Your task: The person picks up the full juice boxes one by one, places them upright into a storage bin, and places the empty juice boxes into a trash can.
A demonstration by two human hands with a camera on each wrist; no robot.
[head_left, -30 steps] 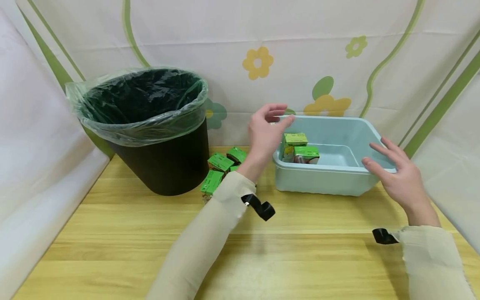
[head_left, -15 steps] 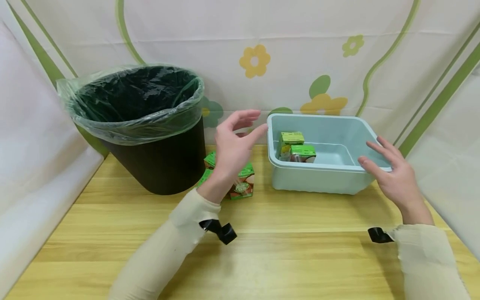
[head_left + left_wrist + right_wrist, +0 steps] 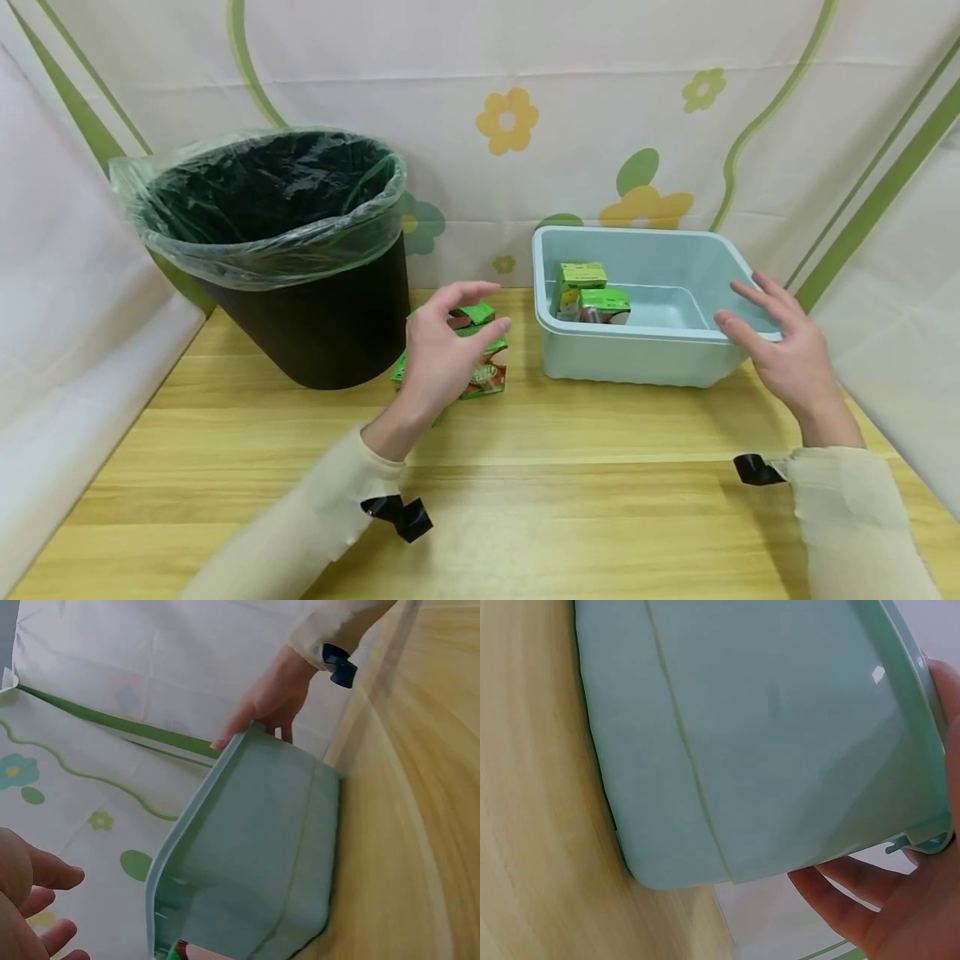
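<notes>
My left hand (image 3: 442, 354) hovers over a group of small green printed boxes (image 3: 487, 371) on the table, its thumb and fingers apart and bent in a loose curve. Nothing is between them, and the hand covers part of the group. In the left wrist view the same hand (image 3: 19, 889) shows at the left edge. At the right, my right hand (image 3: 795, 350) holds a corner of a pale blue plastic bin (image 3: 637, 358), thumb over the rim. The right wrist view has its fingers (image 3: 840, 900) against the outside. Inside the bin sit a yellow-green box (image 3: 583, 275) and a green box (image 3: 606, 300).
A black trash can (image 3: 330, 325) lined with a translucent green bag (image 3: 285, 258) stands at the left, close to the green boxes. Behind everything hangs a white flowered curtain (image 3: 570, 100). The wooden table (image 3: 562, 500) extends towards me.
My left hand has moved left and down, from the bin's left edge to the green boxes, holding nothing throughout. The right hand stays at the bin's corner.
</notes>
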